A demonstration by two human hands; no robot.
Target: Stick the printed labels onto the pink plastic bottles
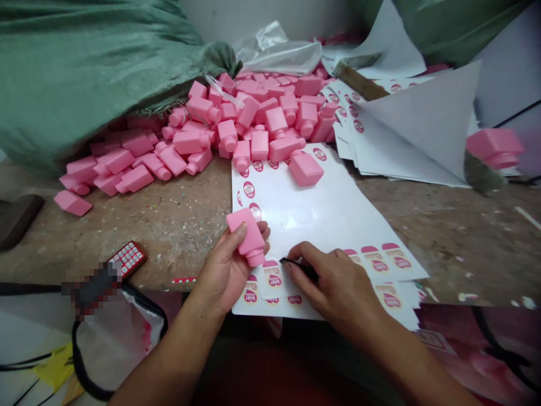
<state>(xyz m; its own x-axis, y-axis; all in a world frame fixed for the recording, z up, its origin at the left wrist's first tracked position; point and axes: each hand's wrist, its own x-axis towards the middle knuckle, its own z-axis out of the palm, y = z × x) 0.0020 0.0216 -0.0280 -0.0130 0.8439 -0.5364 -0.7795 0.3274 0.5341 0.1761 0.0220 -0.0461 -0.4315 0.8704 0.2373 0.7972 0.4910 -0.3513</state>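
My left hand (pixel 224 268) is closed around a small pink plastic bottle (pixel 248 232), its neck tilted down toward me and its flat side facing up. Resting over a white sheet of labels (pixel 313 220), my right hand (pixel 340 282) pinches a thin black tool (pixel 306 269); the fingers hide most of it, so its kind cannot be made out. The tool's tip is at the edge of a pink-and-cream "BABY" label (pixel 273 275) on the sheet, just below the bottle. Another pink bottle (pixel 306 168) lies on the upper part of the sheet.
A heap of pink bottles (pixel 253 107) covers the back of the worktable (pixel 177 225), beside a green sack (pixel 97 62). More label sheets (pixel 406 135) lie at the right, with one pink bottle (pixel 495 146). A red phone (pixel 127 259) is near the front edge, left.
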